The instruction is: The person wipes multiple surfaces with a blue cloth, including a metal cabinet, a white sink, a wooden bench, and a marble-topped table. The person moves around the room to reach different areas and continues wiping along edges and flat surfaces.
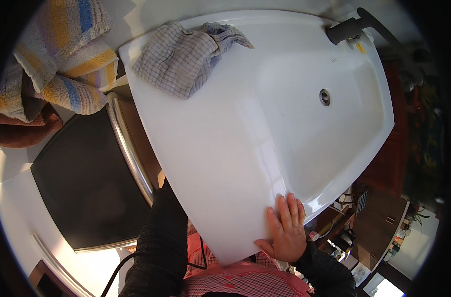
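Note:
A white ceramic washbasin (210, 141) with a broad flat ledge fills the middle of the head view. My right hand (288, 232) rests palm down on its near edge, fingers apart and holding nothing. My left sleeve (160, 230) runs up to the basin's left edge, where the rim hides my left hand. A crumpled grey checked cloth (177, 59) lies on the ledge at the far left, away from my right hand. In the bowl is a round metal drain (325, 97). A dark faucet (344, 31) stands at the far right corner.
Striped towels (69, 55) and a brown towel (28, 128) hang at the upper left. Below them is a black panel (88, 178) with a curved chrome bar (131, 148). A black cord (118, 271) passes by my left sleeve. A dark kettle (346, 237) stands lower right, beyond the basin.

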Tool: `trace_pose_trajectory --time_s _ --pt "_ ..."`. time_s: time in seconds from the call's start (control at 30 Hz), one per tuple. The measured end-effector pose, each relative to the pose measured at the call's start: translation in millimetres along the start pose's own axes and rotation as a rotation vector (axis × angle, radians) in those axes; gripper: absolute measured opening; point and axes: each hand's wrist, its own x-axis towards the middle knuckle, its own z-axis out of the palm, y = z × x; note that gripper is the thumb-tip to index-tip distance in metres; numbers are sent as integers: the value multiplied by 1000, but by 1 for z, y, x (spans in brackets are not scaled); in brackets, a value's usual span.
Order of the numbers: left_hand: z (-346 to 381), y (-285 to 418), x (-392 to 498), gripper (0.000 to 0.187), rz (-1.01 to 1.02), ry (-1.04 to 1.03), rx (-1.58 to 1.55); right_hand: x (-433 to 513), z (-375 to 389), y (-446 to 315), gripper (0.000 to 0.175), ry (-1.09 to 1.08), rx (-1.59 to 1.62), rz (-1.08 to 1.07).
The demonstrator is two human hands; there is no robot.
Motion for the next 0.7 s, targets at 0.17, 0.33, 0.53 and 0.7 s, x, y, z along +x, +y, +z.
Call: trace_pose_trajectory --time_s 0.17,0.33,0.53,0.7 --pt "-2 -34 -28 87 -51 -1 -25 0 0 2 74 1 -6 -28" --pt "-3 -18 -22 86 8 -5 -39 0 0 2 76 12 1 -41" --pt "-7 -26 -27 85 2 -23 -95 -1 2 1 78 14 -6 -58" --pt "-7 -74 -81 85 -101 -39 -183 0 1 -1 80 45 -51 -93"
